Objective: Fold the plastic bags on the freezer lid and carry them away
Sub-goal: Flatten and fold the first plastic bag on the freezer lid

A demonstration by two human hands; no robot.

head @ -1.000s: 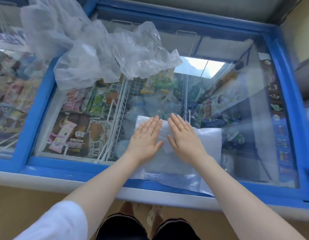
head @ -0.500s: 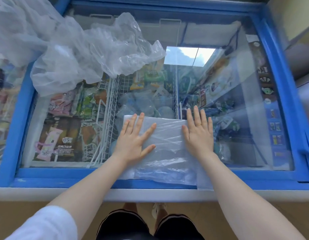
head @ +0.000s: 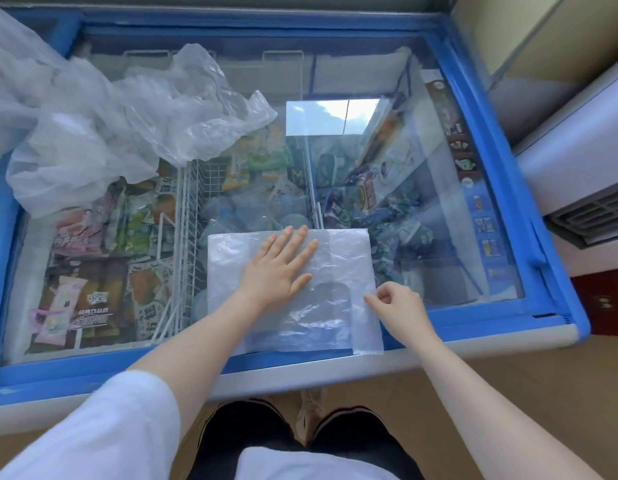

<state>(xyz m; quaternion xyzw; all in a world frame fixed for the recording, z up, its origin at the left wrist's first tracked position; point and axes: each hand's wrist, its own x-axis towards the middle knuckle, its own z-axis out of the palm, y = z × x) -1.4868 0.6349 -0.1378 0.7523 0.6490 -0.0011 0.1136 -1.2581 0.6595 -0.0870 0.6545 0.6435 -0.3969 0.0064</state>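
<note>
Now the left hand lies flat, fingers straight and slightly spread, pressing the middle of the flattened plastic bag onto the glass freezer lid. The right hand sits at the bag's right edge with its fingers curled, thumb and forefinger pinching the thin plastic there. Both forearms reach forward from the near edge of the freezer, the left one coming out of a white sleeve.

Half a second ago both hands were flat and set apart on the bag, smoothing it outward; a second ago they lay side by side at its centre. Since then the left hand has shifted to the bag's middle, and the right has drawn back to the edge and closed on it.

That bag is translucent white, lightly wrinkled, spread into a rough rectangle at the near side of the lid, its lower edge reaching the blue frame. A heap of crumpled bags rests on the far left of the lid, well apart from it. Packaged frozen goods in wire baskets show through the glass.
</note>
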